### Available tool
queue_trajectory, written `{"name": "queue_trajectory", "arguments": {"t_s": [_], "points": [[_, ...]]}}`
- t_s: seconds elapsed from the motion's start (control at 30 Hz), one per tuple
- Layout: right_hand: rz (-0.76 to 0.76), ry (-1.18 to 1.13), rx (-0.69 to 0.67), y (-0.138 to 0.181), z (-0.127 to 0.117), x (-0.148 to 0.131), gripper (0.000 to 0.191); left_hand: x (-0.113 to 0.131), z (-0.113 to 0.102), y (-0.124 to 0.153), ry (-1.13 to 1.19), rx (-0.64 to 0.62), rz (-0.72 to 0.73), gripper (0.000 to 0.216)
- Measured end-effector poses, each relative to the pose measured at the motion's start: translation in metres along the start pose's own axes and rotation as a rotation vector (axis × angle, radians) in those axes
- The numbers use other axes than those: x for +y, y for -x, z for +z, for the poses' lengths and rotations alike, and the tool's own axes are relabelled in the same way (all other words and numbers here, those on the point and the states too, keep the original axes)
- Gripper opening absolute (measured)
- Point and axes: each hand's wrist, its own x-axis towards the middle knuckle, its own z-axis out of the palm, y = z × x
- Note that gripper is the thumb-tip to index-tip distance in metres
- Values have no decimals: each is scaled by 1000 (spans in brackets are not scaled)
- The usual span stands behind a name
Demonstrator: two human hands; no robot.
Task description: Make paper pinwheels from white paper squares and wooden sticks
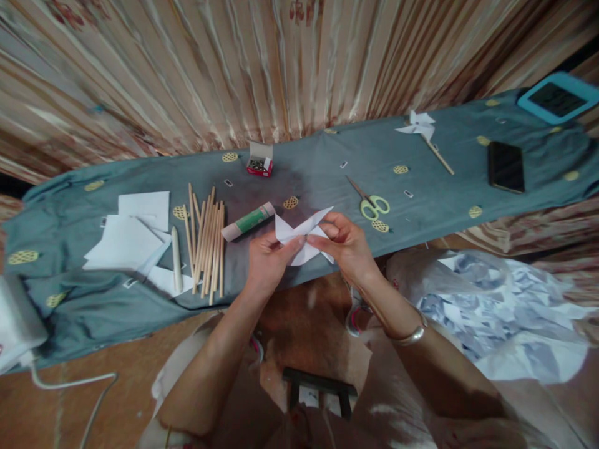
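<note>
Paper pinwheel pinched between left hand and right hand.

paper piece white | cloth grey-blue, yellow round motifs | scissors lime handles | glue stick white/green | pin box red | tablet cyan frame

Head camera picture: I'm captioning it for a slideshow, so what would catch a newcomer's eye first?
At the centre, the left hand and right hand pinch a white cut paper folded into pinwheel points. Left of them lies a bundle of wooden sticks beside a glue stick. A finished paper pinwheel lies far right on the grey cloth.
</note>
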Motion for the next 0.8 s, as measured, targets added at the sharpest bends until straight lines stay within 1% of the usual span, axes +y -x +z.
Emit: {"name": "queue_trajectory", "arguments": {"t_s": [0.17, 0.47, 0.67, 0.8], "points": [[13, -10, 18, -2, -1, 1, 54, 3, 1, 0, 49, -16, -33, 21], [19, -15, 3, -3, 0, 3, 48, 1, 2, -1, 58, 27, -44, 18], [29, 7, -3, -2, 2, 2, 52, 1, 1, -1, 61, 44, -70, 19], [45, 1, 4, -3, 4, 1, 54, -2, -1, -1, 62, 33, -50, 20]]}}
